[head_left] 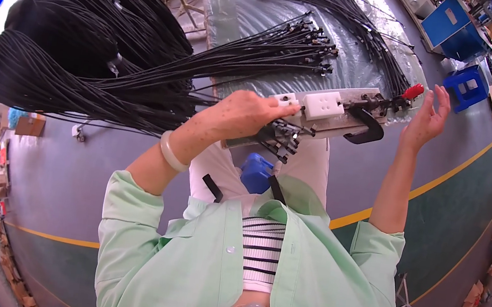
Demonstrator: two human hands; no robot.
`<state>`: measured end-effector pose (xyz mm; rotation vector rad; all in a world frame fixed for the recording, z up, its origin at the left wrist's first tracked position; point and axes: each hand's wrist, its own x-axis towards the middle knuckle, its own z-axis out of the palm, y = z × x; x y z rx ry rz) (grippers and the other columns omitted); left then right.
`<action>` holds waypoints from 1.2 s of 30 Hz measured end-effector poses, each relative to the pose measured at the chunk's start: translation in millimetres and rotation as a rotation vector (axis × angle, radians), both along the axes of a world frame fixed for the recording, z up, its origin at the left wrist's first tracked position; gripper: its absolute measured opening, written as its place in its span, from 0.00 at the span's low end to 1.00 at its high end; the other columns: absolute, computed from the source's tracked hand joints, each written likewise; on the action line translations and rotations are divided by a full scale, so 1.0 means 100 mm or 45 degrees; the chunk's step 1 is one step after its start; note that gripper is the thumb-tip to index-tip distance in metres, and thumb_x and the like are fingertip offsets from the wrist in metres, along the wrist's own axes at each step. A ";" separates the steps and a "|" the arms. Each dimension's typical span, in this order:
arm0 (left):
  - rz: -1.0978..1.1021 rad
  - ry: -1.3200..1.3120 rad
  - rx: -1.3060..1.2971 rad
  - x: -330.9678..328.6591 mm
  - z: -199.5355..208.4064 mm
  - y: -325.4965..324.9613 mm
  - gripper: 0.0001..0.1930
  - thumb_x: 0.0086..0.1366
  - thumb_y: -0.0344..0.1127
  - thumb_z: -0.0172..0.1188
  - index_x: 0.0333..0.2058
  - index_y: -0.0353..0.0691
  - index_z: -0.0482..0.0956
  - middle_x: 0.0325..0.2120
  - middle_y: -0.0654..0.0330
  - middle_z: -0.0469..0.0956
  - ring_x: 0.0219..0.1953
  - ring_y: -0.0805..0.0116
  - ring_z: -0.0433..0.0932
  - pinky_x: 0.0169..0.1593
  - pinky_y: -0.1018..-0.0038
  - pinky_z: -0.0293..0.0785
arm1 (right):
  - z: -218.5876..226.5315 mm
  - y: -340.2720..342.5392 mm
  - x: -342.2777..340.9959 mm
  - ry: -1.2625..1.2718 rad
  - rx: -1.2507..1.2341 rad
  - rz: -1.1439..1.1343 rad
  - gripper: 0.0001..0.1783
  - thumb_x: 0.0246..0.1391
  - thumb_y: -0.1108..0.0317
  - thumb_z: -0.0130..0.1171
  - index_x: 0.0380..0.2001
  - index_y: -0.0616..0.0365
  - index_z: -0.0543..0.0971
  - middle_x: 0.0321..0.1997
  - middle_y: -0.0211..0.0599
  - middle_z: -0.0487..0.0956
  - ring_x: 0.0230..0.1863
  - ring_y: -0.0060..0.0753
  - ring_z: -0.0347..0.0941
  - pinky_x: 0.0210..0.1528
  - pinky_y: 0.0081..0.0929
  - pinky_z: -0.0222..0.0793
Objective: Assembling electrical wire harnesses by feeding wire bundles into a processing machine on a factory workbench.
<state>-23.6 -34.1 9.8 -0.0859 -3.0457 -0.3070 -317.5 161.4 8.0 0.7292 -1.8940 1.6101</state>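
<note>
Plastic white block (286, 98): left hand (245, 114) is perhaps steadying; grip unclear
Red oblong handle (414, 92): right hand (430, 117) hovering open nearby

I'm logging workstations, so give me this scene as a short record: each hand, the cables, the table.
Left hand: fingers at a partly covered white piece; grip unclear
Right hand: open, beside the red handle; contact unclear
Cables: black, massed at left, many ends over the table
Table: covered in clear plastic sheeting
</note>
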 end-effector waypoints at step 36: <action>0.179 -0.100 1.098 0.22 0.04 0.27 0.22 0.52 0.17 0.53 0.48 0.37 0.73 0.34 0.50 0.77 0.35 0.59 0.76 0.40 0.72 0.70 | 0.00 -0.30 1.57 -0.490 0.468 1.505 0.17 0.37 0.86 0.57 0.35 0.61 0.78 0.37 0.35 0.79 0.37 0.27 0.75 0.40 0.21 0.69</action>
